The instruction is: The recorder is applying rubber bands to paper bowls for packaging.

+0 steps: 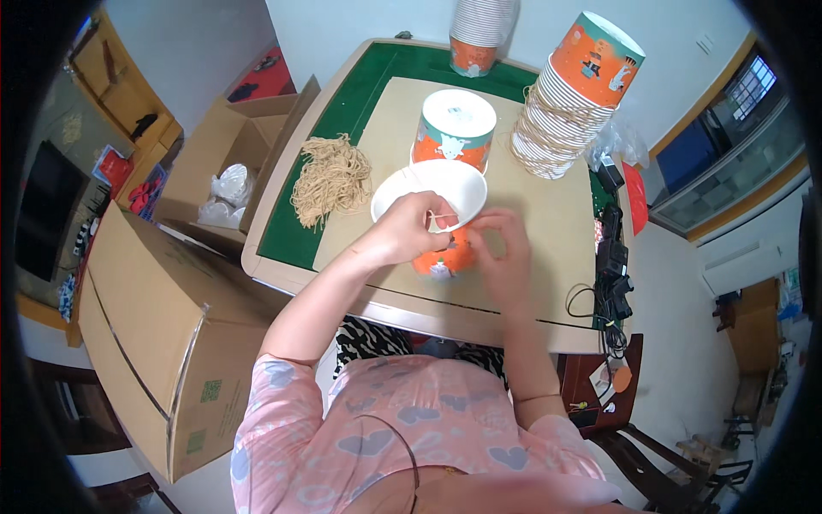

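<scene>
An orange paper bucket point(432, 177) with a white inside is tilted toward me near the table's front edge. My left hand point(409, 224) grips its near rim, fingers bent into the mouth. A thin beige string point(443, 215) shows at those fingertips. Against the bucket's right side is my right hand point(503, 244), slightly blurred, thumb and fingers drawn together; whatever they pinch is hidden. Just behind stands an upturned orange and green bucket point(458, 128) with a white base. Left of it lies a loose heap of beige strings point(330, 182).
A tall leaning stack of nested buckets point(569, 111), strings hanging round it, stands at the right back. Another stack point(477, 38) is at the far edge. Black adapters and cables point(611, 257) line the right edge. Open cardboard boxes point(193, 163) stand left of the table.
</scene>
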`<state>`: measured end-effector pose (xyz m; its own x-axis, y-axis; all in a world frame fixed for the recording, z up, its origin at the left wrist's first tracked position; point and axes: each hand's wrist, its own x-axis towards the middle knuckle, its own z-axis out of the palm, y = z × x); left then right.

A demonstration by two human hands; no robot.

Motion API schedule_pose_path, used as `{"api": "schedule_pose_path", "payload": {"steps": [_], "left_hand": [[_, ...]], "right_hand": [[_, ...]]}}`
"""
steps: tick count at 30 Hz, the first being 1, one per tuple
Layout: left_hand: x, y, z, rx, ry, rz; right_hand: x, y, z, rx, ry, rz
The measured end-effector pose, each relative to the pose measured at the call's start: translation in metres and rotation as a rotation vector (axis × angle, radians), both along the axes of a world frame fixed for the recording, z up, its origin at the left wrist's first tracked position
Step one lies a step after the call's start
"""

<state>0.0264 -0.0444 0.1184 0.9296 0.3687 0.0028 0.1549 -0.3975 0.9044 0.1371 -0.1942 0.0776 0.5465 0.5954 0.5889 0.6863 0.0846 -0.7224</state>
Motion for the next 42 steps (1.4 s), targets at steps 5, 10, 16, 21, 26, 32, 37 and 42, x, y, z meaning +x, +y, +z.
{"api": "schedule_pose_path", "payload": {"steps": [5, 10, 16, 21, 26, 32, 37, 42], "left_hand": [[-0.003, -0.009, -0.011, 0.096, 0.027, -0.033], [0.002, -0.017, -0.014, 0.154, 0.027, -0.077], [0.006, -0.018, -0.026, 0.218, -0.043, -0.107], [-0.002, -0.024, -0.02, 0.032, -0.058, -0.044], [-0.023, -0.036, -0.031, -0.382, -0.191, 0.034], [-0.034, -0.094, -0.043, -0.563, -0.404, 0.131], [-0.035, -0.107, -0.064, -0.543, -0.307, 0.084], [-0.034, -0.106, -0.074, -0.318, -0.318, 0.058]], "right_hand": [[-0.024, -0.01, -0.019, -0.079, 0.159, -0.023], [-0.023, -0.011, -0.04, -0.023, 0.386, -0.017], [-0.014, -0.014, -0.057, -0.037, 0.365, -0.048], [0.003, -0.028, -0.066, -0.103, 0.481, -0.253], [0.029, -0.058, -0.087, -0.247, 0.207, -0.456], [-0.022, -0.068, -0.083, -0.08, 0.435, -0.217], [-0.058, -0.069, -0.061, -0.073, 0.801, 0.226], [-0.049, -0.08, -0.063, -0.194, 1.128, 0.32]]}}
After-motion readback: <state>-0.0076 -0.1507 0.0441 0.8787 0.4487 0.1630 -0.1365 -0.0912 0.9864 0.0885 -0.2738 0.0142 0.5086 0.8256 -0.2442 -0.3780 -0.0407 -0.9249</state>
